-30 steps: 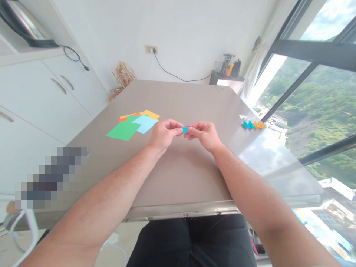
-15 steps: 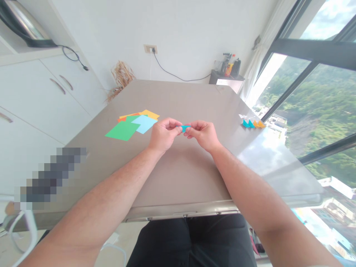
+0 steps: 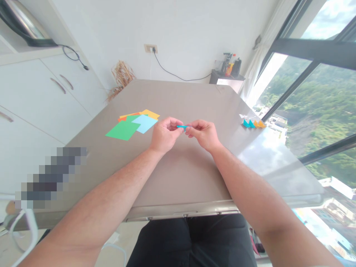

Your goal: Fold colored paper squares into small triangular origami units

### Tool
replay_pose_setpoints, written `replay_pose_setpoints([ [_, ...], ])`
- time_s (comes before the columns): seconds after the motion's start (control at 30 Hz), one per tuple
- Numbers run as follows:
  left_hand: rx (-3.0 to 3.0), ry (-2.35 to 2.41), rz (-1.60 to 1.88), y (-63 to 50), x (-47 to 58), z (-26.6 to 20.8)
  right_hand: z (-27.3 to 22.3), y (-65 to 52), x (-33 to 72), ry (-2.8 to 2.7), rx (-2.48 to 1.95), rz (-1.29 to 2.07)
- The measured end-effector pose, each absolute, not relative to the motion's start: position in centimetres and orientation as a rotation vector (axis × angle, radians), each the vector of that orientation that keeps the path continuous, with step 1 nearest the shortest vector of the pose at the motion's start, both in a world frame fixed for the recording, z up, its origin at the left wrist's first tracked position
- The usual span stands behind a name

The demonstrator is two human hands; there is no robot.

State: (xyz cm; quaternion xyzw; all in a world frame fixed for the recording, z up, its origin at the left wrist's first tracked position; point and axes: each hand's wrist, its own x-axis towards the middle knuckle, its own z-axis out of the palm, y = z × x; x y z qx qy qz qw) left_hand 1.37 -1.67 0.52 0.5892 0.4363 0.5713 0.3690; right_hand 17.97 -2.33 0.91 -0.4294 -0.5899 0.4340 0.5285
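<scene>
Over the middle of the table, my left hand (image 3: 165, 134) and my right hand (image 3: 204, 132) face each other with a small folded piece of blue paper (image 3: 181, 127) between them. The fingers of both hands are closed in a pinch on it, and parts of the paper are hidden behind the fingertips. Left of my left hand lie loose paper sheets: a light blue sheet (image 3: 144, 124), a green sheet (image 3: 122, 130) and a yellow sheet (image 3: 150, 113). Far to the right stand several small folded paper boats (image 3: 253, 124), blue and orange.
The brown table (image 3: 180, 174) has its front edge just ahead of my lap. A blurred-out dark object (image 3: 54, 178) lies at the table's left edge. Windows (image 3: 311, 92) line the right side. Against the back wall stands a low cabinet (image 3: 226, 79) with bottles on it.
The blue paper has turned between my fingers and now shows as a thin strip reaching further left. My left fingers have shifted slightly; the sheets and boats have stayed put.
</scene>
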Motion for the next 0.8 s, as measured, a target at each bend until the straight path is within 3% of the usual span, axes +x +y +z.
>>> replay_pose_setpoints([
  [0.8,1.396,1.097,1.361,-1.75,1.05,0.76,0.78,-2.2,18.41,-1.446,-1.031,1.025],
])
